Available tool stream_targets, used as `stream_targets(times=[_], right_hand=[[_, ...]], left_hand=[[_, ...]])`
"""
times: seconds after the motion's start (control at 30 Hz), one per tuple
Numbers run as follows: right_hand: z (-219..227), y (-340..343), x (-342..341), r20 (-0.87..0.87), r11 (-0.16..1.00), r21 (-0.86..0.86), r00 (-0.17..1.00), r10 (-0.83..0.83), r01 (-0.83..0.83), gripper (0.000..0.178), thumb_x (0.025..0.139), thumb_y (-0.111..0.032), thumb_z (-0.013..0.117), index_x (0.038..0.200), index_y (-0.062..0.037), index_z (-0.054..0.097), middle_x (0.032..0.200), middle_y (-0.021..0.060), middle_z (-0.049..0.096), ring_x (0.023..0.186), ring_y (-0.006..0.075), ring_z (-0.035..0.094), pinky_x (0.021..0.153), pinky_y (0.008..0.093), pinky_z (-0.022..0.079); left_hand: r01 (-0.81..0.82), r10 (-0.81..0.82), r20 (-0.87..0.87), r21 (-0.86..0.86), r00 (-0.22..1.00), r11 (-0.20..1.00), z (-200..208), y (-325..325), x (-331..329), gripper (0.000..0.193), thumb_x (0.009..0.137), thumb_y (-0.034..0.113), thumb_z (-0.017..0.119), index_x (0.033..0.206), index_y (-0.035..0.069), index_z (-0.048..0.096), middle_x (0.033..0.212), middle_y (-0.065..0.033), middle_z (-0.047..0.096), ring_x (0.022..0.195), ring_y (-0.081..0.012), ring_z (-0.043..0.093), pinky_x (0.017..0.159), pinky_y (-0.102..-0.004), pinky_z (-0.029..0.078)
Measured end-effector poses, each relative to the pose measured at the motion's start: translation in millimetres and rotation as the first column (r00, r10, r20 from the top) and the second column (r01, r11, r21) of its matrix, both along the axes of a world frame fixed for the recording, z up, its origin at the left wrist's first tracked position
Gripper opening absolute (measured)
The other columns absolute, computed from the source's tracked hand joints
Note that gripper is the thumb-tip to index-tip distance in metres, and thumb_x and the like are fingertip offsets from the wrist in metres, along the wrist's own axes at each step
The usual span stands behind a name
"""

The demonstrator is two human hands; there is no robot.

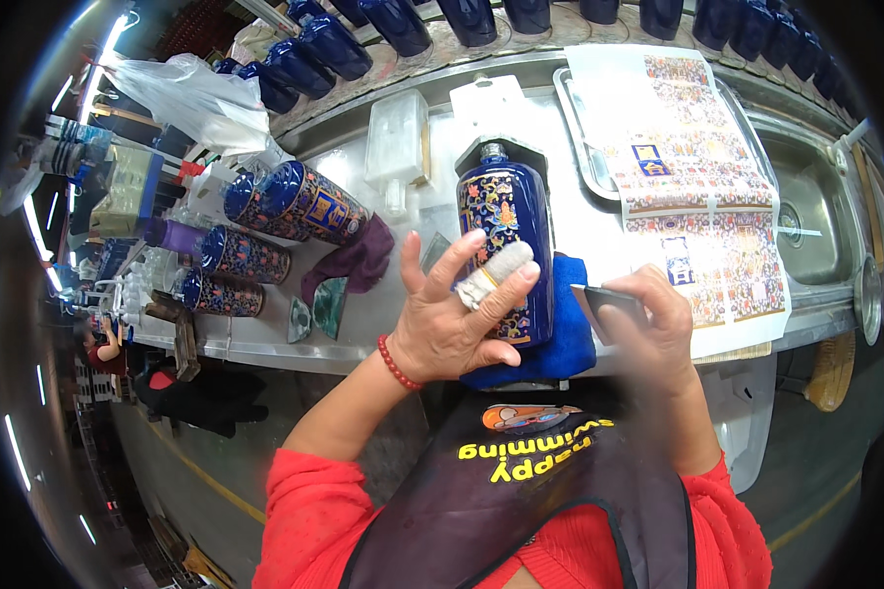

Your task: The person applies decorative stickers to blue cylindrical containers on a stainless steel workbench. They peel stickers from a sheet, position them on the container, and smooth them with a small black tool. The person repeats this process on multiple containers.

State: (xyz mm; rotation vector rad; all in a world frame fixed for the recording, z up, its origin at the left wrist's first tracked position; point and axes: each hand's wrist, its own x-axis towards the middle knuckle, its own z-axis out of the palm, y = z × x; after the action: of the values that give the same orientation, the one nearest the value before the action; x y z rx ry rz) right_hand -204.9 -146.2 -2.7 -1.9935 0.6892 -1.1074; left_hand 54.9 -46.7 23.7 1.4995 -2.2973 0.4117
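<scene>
A dark blue bottle (pixel 527 211) with colourful figure decoration lies on the worktop in front of me, its neck pointing away. Spread over its lower left part is my left hand (pixel 442 314), fingers apart and holding nothing. One of its fingers is wrapped in pale cloth with a yellow band. Whether the fingertips touch the bottle I cannot tell. Pinched in my right hand (pixel 658 319), just right of the bottle, is a flat dark scraper (pixel 614 312). A blue cloth (pixel 572 339) is under the bottle's near end.
Large printed decal sheets (pixel 702 196) lie on the right over a metal tray (pixel 570 108), beside a sink (pixel 805 206). Decorated bottles (pixel 241 255), a purple cloth (pixel 359 260) and a clear container (pixel 395 137) are at left. Plain blue bottles (pixel 467 20) line the far edge.
</scene>
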Motion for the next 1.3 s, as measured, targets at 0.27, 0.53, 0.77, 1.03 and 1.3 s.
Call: stream_targets(times=[0.27,0.53,0.77,1.03,1.3], right_hand=[[-4.9,-4.9,-1.5,0.011,0.999,0.050,1.000,-0.018,0.017,0.020,0.080,-0.004,0.076,0.099,-0.0018,0.069,0.078,0.0092,0.060,0.068,0.0221,0.054,0.060,0.0331,0.042],[-9.1,-11.4,2.4,-0.008,0.996,0.093,1.000,-0.014,0.015,0.019,0.080,-0.003,0.074,0.098,-0.0014,0.069,0.078,0.0100,0.060,0.071,0.0238,0.055,0.063,0.0340,0.044],[-5.9,-12.7,6.3,-0.011,0.994,0.108,1.000,-0.001,0.002,0.019,0.082,-0.004,0.074,0.100,-0.0010,0.068,0.081,0.0117,0.061,0.073,0.0265,0.059,0.067,0.0353,0.046],[0.0,-10.2,13.5,0.102,0.900,0.434,0.991,-0.084,0.032,0.016,0.092,-0.009,0.070,0.104,0.0009,0.066,0.089,0.0101,0.068,0.080,0.0158,0.064,0.072,0.0293,0.051],[33.8,-12.0,76.7,0.082,0.963,0.258,0.995,0.060,-0.079,0.016,0.096,-0.014,0.066,0.103,-0.0001,0.062,0.087,0.0100,0.066,0.079,0.0159,0.063,0.073,0.0304,0.051]], left_hand=[[0.097,-0.095,-0.157,0.004,0.983,0.995,1.1,-0.5,1.5,0.081,0.100,0.072,0.026,0.139,0.011,0.063,0.127,-0.0054,0.070,0.140,-0.0290,0.040,0.125,-0.0550,-0.001],[-0.040,0.049,-0.194,0.053,0.980,0.998,6.7,-31.8,10.4,0.083,0.100,0.072,0.027,0.146,0.009,0.056,0.134,-0.0068,0.066,0.144,-0.0323,0.035,0.122,-0.0566,-0.005],[0.013,-0.010,-0.034,0.092,0.999,0.996,24.1,-43.7,2.8,0.081,0.098,0.074,0.026,0.144,0.017,0.059,0.132,-0.0045,0.067,0.144,-0.0297,0.038,0.123,-0.0565,-0.006],[-0.030,0.027,-0.323,-0.002,0.946,1.000,10.5,-5.0,-7.7,0.075,0.103,0.066,0.030,0.136,0.009,0.065,0.127,-0.0099,0.070,0.137,-0.0319,0.044,0.124,-0.0554,0.004],[-0.167,0.117,-0.485,-0.060,0.867,0.984,-22.9,23.6,-20.5,0.070,0.107,0.057,0.033,0.136,0.001,0.061,0.127,-0.0145,0.069,0.130,-0.0329,0.050,0.122,-0.0543,0.013]])
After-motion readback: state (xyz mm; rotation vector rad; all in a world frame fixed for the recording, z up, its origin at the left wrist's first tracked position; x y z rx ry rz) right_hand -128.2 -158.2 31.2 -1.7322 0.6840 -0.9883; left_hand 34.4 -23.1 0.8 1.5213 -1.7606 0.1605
